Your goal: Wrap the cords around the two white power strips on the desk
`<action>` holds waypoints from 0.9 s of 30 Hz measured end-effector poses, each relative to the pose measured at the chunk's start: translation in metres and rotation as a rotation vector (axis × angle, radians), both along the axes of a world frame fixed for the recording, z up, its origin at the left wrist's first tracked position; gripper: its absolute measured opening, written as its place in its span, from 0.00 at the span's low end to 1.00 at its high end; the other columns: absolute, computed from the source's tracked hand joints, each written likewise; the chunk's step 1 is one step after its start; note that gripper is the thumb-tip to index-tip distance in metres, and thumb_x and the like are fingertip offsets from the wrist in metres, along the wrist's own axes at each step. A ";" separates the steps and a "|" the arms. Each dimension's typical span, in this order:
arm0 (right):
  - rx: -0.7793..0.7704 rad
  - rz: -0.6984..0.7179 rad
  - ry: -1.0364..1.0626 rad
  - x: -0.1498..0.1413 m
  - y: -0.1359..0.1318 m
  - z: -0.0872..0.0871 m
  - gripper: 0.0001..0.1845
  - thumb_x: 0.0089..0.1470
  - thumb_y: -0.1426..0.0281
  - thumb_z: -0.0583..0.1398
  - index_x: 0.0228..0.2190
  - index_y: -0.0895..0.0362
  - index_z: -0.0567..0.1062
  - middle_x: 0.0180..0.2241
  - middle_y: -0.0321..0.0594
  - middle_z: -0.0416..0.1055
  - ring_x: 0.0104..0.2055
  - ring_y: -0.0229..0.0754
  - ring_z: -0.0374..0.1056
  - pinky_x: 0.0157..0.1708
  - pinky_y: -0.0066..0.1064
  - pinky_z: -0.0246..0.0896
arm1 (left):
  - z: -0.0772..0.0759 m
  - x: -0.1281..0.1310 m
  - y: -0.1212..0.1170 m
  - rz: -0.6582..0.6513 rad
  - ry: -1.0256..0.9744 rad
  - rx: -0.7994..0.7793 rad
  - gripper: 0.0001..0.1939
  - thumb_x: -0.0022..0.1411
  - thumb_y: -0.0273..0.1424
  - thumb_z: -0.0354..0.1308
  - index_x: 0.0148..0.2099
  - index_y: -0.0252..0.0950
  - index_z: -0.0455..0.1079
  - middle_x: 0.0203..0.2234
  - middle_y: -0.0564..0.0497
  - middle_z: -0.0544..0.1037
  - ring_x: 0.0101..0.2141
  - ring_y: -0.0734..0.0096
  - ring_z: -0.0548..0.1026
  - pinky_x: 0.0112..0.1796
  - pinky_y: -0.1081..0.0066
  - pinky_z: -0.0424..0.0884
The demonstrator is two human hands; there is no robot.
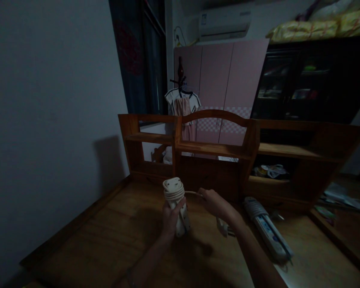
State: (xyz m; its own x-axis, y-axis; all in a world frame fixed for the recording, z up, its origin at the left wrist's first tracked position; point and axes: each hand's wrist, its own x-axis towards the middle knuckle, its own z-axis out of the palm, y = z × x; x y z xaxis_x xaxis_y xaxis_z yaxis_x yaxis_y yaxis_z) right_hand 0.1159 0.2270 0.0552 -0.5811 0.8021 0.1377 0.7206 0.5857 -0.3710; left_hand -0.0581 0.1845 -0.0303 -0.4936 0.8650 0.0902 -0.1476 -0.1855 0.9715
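Note:
A white power strip point(181, 224) stands tilted in my left hand point(169, 218), whose fingers wrap round its middle. Several turns of its white cord point(174, 193) are wound about the upper end. From there a stretch of cord runs taut to the right, pinched by my right hand point(211, 202). Below my right wrist, the white plug point(223, 228) hangs or lies near the wooden desk top, partly hidden by the forearm. To the right lies a second power strip point(270, 234), its cord coiled round its far end.
Behind the desk top point(108, 232) rises a wooden shelf unit point(213, 150). A plastic bag point(274, 171) sits in its right compartment. A pale wall point(54, 120) borders the left side. Papers point(345, 198) lie at the far right, and a pink wardrobe point(216, 76) stands beyond.

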 end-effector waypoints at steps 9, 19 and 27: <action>0.157 -0.157 -0.191 -0.005 -0.059 -0.013 0.21 0.55 0.84 0.48 0.48 0.62 0.68 0.41 0.51 0.72 0.40 0.47 0.71 0.35 0.31 0.57 | 0.004 -0.004 -0.005 -0.155 0.025 -0.075 0.25 0.45 0.45 0.67 0.38 0.30 0.72 0.24 0.49 0.75 0.23 0.69 0.73 0.25 0.73 0.67; -0.123 -0.163 0.523 0.057 -0.072 -0.068 0.24 0.61 0.68 0.49 0.57 0.57 0.60 0.24 0.34 0.69 0.26 0.40 0.67 0.26 0.27 0.58 | 0.002 0.012 -0.012 -0.230 0.215 0.005 0.23 0.49 0.41 0.65 0.44 0.31 0.72 0.38 0.43 0.78 0.37 0.62 0.76 0.37 0.70 0.69; -0.480 0.091 0.899 0.030 -0.098 -0.047 0.12 0.57 0.67 0.51 0.32 0.60 0.72 0.27 0.42 0.73 0.30 0.43 0.72 0.32 0.30 0.65 | 0.003 0.019 -0.017 -0.193 0.350 0.068 0.22 0.52 0.40 0.63 0.46 0.33 0.71 0.41 0.43 0.77 0.41 0.60 0.75 0.41 0.68 0.68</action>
State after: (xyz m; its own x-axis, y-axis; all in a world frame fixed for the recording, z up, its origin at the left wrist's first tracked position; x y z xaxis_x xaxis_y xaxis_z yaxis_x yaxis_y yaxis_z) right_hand 0.1459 0.1289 0.0083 -0.4827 0.8454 0.2288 0.0203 0.2719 -0.9621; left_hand -0.0387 0.1674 -0.0268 -0.2523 0.9249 0.2844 0.1514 -0.2525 0.9557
